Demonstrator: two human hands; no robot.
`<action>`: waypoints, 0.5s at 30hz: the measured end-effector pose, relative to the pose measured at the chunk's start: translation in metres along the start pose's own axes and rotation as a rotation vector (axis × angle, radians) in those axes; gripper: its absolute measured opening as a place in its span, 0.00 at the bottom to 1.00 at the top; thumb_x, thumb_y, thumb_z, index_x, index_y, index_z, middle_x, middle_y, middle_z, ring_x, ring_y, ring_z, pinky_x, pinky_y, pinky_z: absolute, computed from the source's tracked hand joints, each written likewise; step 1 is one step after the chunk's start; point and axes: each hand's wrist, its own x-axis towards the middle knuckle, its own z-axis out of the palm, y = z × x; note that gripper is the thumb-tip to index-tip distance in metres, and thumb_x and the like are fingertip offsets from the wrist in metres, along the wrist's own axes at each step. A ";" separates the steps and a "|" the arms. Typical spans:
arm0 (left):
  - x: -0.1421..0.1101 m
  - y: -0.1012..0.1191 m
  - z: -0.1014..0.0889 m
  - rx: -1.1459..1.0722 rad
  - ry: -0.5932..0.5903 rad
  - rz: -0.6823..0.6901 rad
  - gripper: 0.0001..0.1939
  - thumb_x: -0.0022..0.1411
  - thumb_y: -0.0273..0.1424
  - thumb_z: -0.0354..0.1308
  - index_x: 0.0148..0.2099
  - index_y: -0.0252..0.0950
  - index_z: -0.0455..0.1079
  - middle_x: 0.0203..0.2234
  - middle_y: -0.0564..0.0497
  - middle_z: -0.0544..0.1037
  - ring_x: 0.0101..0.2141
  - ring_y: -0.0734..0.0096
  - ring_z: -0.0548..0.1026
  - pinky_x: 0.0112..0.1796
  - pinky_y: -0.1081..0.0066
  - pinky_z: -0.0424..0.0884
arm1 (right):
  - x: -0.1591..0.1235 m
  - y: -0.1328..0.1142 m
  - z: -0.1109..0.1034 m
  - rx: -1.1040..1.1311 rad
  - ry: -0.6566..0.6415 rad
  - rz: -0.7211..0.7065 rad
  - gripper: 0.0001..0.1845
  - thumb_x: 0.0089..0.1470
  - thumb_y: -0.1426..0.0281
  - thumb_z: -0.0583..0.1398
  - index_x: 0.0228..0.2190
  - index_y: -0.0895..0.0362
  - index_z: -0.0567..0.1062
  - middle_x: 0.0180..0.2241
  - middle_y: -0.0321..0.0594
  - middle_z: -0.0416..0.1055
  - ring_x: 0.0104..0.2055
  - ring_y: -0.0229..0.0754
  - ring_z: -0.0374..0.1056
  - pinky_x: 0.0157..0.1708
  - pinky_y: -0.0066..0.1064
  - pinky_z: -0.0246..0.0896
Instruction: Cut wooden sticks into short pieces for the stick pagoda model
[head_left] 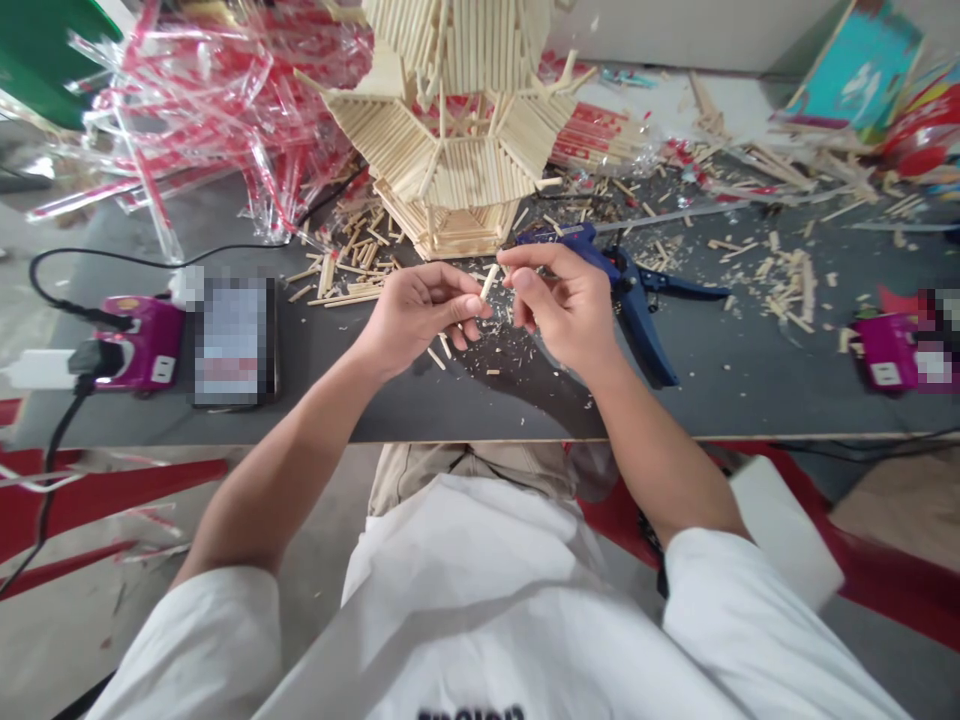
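Between the thumb and fingers of my left hand [420,310] is a short piece of pale wooden stick [489,282], tilted upward. My right hand [564,300] is close beside it, thumb and forefinger pinched near the stick's upper end; whatever they hold is too small to make out. Just beyond both hands stands a tiered model building [457,170] made of the same pale sticks, its top cut off by the frame. Blue-handled cutting pliers [637,290] lie to the right of my right hand, partly hidden behind it.
Cut stick pieces [360,250] and shavings litter the dark table [322,400]. At left are a phone [234,340] and a purple power adapter [142,340] with black cables. A heap of red and clear plastic wrappers [225,110] lies behind. Another purple box [889,350] sits far right.
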 end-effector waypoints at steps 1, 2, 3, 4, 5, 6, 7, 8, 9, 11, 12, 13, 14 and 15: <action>0.000 0.000 -0.001 -0.009 -0.011 -0.011 0.24 0.55 0.46 0.78 0.40 0.33 0.77 0.31 0.46 0.85 0.24 0.74 0.81 0.23 0.77 0.76 | 0.000 0.000 0.000 0.011 -0.012 0.012 0.24 0.65 0.44 0.62 0.49 0.48 0.79 0.37 0.36 0.76 0.23 0.32 0.68 0.20 0.28 0.64; 0.000 0.000 -0.001 -0.018 -0.018 -0.023 0.24 0.55 0.46 0.78 0.41 0.33 0.77 0.32 0.45 0.85 0.25 0.74 0.81 0.23 0.77 0.76 | 0.001 0.001 -0.001 0.023 -0.022 0.027 0.25 0.64 0.43 0.63 0.49 0.48 0.79 0.37 0.36 0.76 0.23 0.32 0.68 0.19 0.27 0.63; 0.000 0.000 -0.001 -0.026 -0.024 -0.034 0.24 0.56 0.46 0.78 0.41 0.32 0.77 0.33 0.45 0.85 0.25 0.74 0.82 0.24 0.77 0.76 | 0.001 0.001 -0.001 0.036 -0.030 0.042 0.25 0.64 0.43 0.63 0.48 0.49 0.79 0.36 0.35 0.76 0.23 0.32 0.67 0.19 0.26 0.62; 0.000 0.000 -0.002 -0.033 -0.031 -0.044 0.24 0.56 0.46 0.78 0.41 0.32 0.77 0.33 0.45 0.85 0.26 0.74 0.82 0.24 0.78 0.76 | 0.001 0.002 -0.001 0.053 -0.035 0.054 0.26 0.63 0.43 0.64 0.48 0.50 0.79 0.35 0.35 0.76 0.22 0.31 0.67 0.18 0.26 0.61; 0.000 0.000 -0.002 -0.041 -0.039 -0.054 0.24 0.56 0.46 0.78 0.41 0.32 0.77 0.33 0.44 0.85 0.26 0.74 0.82 0.24 0.78 0.76 | 0.002 0.002 0.000 0.072 -0.039 0.064 0.26 0.62 0.43 0.65 0.47 0.51 0.79 0.34 0.35 0.77 0.22 0.31 0.67 0.17 0.25 0.60; 0.000 0.000 -0.002 -0.048 -0.047 -0.064 0.24 0.56 0.46 0.78 0.41 0.32 0.77 0.34 0.44 0.85 0.26 0.74 0.82 0.24 0.78 0.76 | 0.002 0.002 0.000 0.092 -0.041 0.073 0.26 0.61 0.43 0.65 0.46 0.51 0.79 0.33 0.35 0.76 0.22 0.30 0.66 0.17 0.25 0.59; 0.000 0.001 -0.002 -0.054 -0.056 -0.074 0.24 0.55 0.46 0.78 0.41 0.32 0.77 0.34 0.44 0.85 0.26 0.74 0.82 0.24 0.77 0.76 | 0.003 0.003 0.000 0.111 -0.044 0.080 0.26 0.61 0.43 0.66 0.45 0.52 0.79 0.33 0.35 0.76 0.21 0.30 0.66 0.17 0.25 0.58; 0.000 0.001 -0.002 -0.060 -0.063 -0.086 0.25 0.55 0.46 0.78 0.41 0.31 0.77 0.34 0.44 0.85 0.26 0.74 0.82 0.24 0.77 0.76 | 0.003 0.003 0.000 0.128 -0.049 0.086 0.26 0.61 0.43 0.66 0.44 0.52 0.79 0.32 0.34 0.76 0.21 0.30 0.65 0.17 0.24 0.58; 0.000 0.001 -0.002 -0.064 -0.069 -0.096 0.25 0.55 0.46 0.78 0.41 0.31 0.77 0.34 0.44 0.85 0.26 0.74 0.82 0.24 0.77 0.76 | 0.003 0.004 0.001 0.143 -0.054 0.092 0.26 0.60 0.43 0.67 0.43 0.52 0.79 0.32 0.34 0.76 0.21 0.30 0.65 0.17 0.24 0.58; 0.000 0.002 -0.002 -0.075 -0.081 -0.114 0.25 0.55 0.46 0.78 0.41 0.31 0.77 0.34 0.44 0.86 0.26 0.74 0.82 0.25 0.77 0.76 | 0.003 0.005 0.001 0.164 -0.058 0.105 0.25 0.59 0.44 0.67 0.42 0.52 0.79 0.30 0.33 0.75 0.21 0.30 0.65 0.17 0.24 0.57; 0.000 0.002 -0.002 -0.079 -0.085 -0.120 0.25 0.54 0.46 0.78 0.42 0.31 0.77 0.34 0.44 0.86 0.26 0.75 0.82 0.25 0.78 0.76 | 0.003 0.005 0.002 0.172 -0.058 0.109 0.25 0.59 0.44 0.68 0.42 0.52 0.79 0.30 0.33 0.74 0.21 0.30 0.65 0.17 0.24 0.57; 0.000 0.002 -0.002 -0.081 -0.088 -0.125 0.25 0.54 0.46 0.79 0.42 0.31 0.77 0.34 0.44 0.86 0.26 0.75 0.82 0.25 0.78 0.76 | 0.003 0.006 0.002 0.180 -0.055 0.111 0.25 0.59 0.44 0.68 0.42 0.52 0.79 0.29 0.32 0.74 0.20 0.29 0.64 0.17 0.24 0.57; 0.000 0.002 -0.002 -0.080 -0.090 -0.129 0.25 0.54 0.46 0.79 0.42 0.31 0.78 0.34 0.44 0.86 0.26 0.75 0.82 0.25 0.78 0.76 | 0.003 0.006 0.002 0.187 -0.053 0.112 0.25 0.59 0.45 0.68 0.42 0.52 0.79 0.29 0.32 0.74 0.20 0.29 0.64 0.16 0.24 0.56; 0.000 0.002 -0.002 -0.078 -0.093 -0.132 0.25 0.54 0.45 0.79 0.42 0.31 0.78 0.34 0.44 0.86 0.26 0.75 0.82 0.25 0.78 0.76 | 0.003 0.007 0.002 0.191 -0.052 0.111 0.24 0.59 0.45 0.68 0.42 0.52 0.79 0.29 0.32 0.74 0.20 0.29 0.64 0.16 0.24 0.56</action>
